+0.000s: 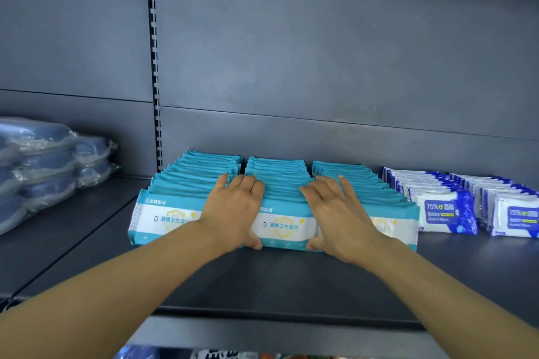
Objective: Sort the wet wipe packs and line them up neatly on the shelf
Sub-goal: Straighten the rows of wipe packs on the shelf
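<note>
Blue-white packs (446, 210) right of teal rows (280, 183), bagged blue items (43, 166) left

teal wipe-pack rows (278, 183): three
blue wipe-pack rows (437, 198): two
hands (233, 207): two
bagged blue bundles (38, 166), nine o'clock: uncountable

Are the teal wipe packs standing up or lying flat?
Standing up: the teal packs sit on edge in rows, top edges showing, front labels facing out.
</note>
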The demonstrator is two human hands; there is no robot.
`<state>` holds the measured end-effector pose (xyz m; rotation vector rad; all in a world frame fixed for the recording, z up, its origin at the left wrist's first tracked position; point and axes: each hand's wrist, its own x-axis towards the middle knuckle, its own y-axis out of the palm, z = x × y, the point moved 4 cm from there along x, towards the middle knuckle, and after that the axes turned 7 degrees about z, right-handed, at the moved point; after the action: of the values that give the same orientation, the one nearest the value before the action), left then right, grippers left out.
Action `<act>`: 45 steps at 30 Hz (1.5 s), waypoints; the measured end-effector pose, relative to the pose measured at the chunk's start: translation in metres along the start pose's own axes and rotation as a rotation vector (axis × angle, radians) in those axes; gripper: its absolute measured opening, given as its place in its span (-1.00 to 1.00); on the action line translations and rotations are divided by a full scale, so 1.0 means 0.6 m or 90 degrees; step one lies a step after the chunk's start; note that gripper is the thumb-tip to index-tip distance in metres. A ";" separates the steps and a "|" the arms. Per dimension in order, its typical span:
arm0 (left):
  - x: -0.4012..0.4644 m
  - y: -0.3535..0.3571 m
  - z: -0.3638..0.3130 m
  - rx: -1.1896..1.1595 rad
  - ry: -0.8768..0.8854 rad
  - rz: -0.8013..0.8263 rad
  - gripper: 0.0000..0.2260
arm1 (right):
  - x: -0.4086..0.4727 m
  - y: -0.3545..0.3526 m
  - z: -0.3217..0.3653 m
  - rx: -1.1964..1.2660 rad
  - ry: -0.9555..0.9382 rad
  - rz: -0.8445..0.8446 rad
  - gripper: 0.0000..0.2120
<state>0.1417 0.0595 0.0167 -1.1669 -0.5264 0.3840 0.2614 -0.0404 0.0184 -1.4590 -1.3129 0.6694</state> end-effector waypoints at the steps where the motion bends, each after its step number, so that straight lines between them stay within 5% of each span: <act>1: -0.001 0.000 0.003 -0.009 0.004 0.003 -0.08 | 0.000 0.000 0.001 0.007 -0.002 0.001 -0.09; 9: -0.035 -0.021 0.028 -0.097 0.030 -0.022 -0.04 | -0.023 -0.039 0.008 0.143 -0.006 -0.001 -0.12; 15: -0.099 -0.021 0.142 -0.063 -0.050 0.013 -0.04 | -0.019 -0.092 0.078 0.194 -0.073 -0.045 -0.20; 20: -0.127 0.038 0.220 -0.078 -0.100 0.107 0.10 | 0.015 -0.088 0.162 0.165 -0.105 -0.022 -0.19; 28: -0.098 0.065 0.237 -0.191 -0.064 0.030 0.01 | 0.074 -0.058 0.230 0.043 -0.019 -0.011 -0.02; 36: -0.086 0.070 0.245 -0.120 -0.061 -0.057 -0.09 | 0.099 -0.045 0.240 -0.019 0.019 -0.078 -0.22; 45: -0.079 0.070 0.251 -0.155 -0.024 -0.013 -0.07 | 0.090 -0.066 0.214 0.029 -0.064 -0.013 -0.31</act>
<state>0.0158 0.1631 0.0130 -1.3891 -0.6293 0.3312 0.1457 0.0462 0.0247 -1.3891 -1.3794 0.7630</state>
